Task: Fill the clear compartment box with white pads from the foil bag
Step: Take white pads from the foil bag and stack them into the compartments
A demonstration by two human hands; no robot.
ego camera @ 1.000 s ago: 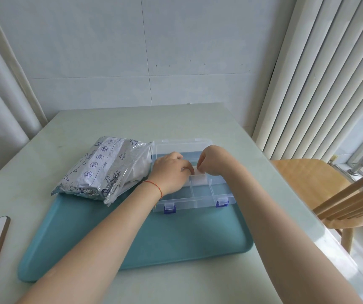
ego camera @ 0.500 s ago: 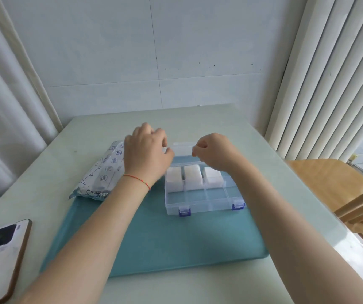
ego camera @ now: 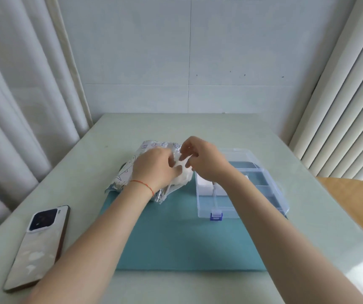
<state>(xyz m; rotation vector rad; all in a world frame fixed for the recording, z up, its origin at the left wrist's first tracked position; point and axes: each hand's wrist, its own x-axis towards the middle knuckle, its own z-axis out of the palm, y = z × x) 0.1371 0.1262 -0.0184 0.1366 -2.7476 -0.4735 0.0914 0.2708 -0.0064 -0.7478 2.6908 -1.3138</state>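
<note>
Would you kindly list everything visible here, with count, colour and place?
Table: one, pale green, against the wall.
Tray: one, teal, mid-table.
Bag: one, silver foil, tray's far left.
Box: one, clear, lid open, tray's right.
Pads: white, count unclear, in the box.
Phone: one, white, table's left.
Chair: one, wooden, right.
Left hand: on the bag.
Right hand: at the bag's mouth.

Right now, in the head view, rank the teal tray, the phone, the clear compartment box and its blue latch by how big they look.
1. teal tray
2. clear compartment box
3. phone, though nearness to the camera inflates it, so its place against the box is unsure
4. blue latch
</note>
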